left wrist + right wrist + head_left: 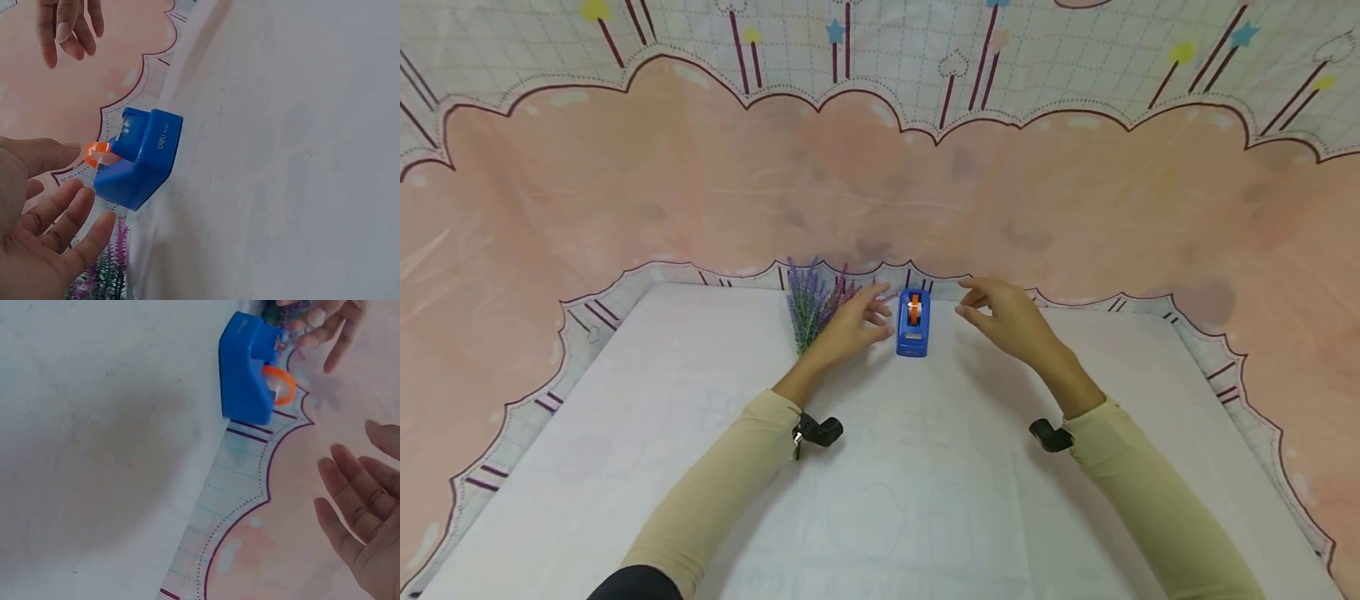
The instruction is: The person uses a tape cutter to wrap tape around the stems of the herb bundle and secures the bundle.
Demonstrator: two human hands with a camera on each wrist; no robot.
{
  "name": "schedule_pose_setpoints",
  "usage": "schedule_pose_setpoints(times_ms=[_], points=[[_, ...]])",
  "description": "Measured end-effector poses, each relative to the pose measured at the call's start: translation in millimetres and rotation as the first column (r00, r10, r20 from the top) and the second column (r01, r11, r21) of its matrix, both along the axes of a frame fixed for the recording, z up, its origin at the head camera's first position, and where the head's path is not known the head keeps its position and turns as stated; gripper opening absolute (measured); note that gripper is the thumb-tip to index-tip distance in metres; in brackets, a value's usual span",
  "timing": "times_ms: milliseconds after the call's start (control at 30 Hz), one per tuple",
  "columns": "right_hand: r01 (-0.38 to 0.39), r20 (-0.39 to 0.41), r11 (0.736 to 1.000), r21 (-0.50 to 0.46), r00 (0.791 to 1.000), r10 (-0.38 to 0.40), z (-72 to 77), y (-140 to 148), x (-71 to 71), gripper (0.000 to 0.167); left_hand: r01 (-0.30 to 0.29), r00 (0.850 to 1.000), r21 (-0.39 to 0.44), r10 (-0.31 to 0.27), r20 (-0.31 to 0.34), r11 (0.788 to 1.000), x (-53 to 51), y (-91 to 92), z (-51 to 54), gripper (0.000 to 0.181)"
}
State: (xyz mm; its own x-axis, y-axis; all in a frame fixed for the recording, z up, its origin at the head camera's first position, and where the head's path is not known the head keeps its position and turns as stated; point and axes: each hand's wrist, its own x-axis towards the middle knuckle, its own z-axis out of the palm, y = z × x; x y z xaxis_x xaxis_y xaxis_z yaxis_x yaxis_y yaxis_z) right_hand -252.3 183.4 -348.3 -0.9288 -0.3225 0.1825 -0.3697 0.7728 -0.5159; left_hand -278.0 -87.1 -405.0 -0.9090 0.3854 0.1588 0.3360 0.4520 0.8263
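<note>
Looking over a smooth white tabletop (925, 517), flat and faintly marked, narrowing toward its far edge. Seeing beyond it a peach-coloured printed cloth (850, 183), softly wrinkled, bearing dark scalloped outlines, dotted lines and a pale grid. Noticing plain yellowish-beige sleeves (722, 475) in soft fabric, with small black devices (822, 431) sitting at the wrists. Finding slender, feathery sprigs (805, 304) in purple and green, lying partly behind the left hand (853, 325).

Studying a tape dispenser (912, 340): showing a smooth, solid blue body, hard and plastic-looking, long and narrow from above, angular and wedge-like from the side, carrying pale "deli" lettering. Spotting a round, bright orange core (914, 308) nesting in its hollow, with a thin toothed strip running along the raised end. Standing upright near the tabletop's far edge, between the two hands and closer to the left.

Curving the left hand's fingers loosely just beside the dispenser, leaving the thumb apart and gripping nothing; being unable to tell light contact from a slight gap. Bending the right hand (1011, 321) gently on the other side, leaving space between thumb and fingers, holding nothing and hovering apart from the dispenser.
</note>
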Motion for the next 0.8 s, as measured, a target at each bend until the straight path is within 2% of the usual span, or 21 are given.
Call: schedule_pose_setpoints(times_ms=[133, 300, 500, 800], points=[[-0.008, 0.036, 0.999, -0.037, 0.999, 0.010, -3.7, -1, -6.0, 0.047, 0.006, 0.999, 0.021, -0.007, 0.054, 1.000, -6.7, 4.9, -4.6, 0.074], [-0.011, 0.093, 0.997, -0.078, 0.995, 0.018, -8.4, -3, -13.8, 0.045, 0.009, 0.991, 0.086, -0.020, 0.134, 0.996, -15.0, 10.7, -11.0, 0.072], [-0.060, 0.111, 0.990, -0.131, 0.991, 0.075, -11.9, -8, -25.8, 0.042, -0.012, 0.978, 0.116, -0.012, 0.207, 0.993, -24.1, 16.4, -15.8, 0.070], [-0.084, 0.159, 0.979, -0.186, 0.981, 0.114, -17.7, -20, -42.9, 0.041, -0.064, 0.943, 0.144, 0.013, 0.331, 0.988, -31.5, 24.4, -15.1, 0.068]])
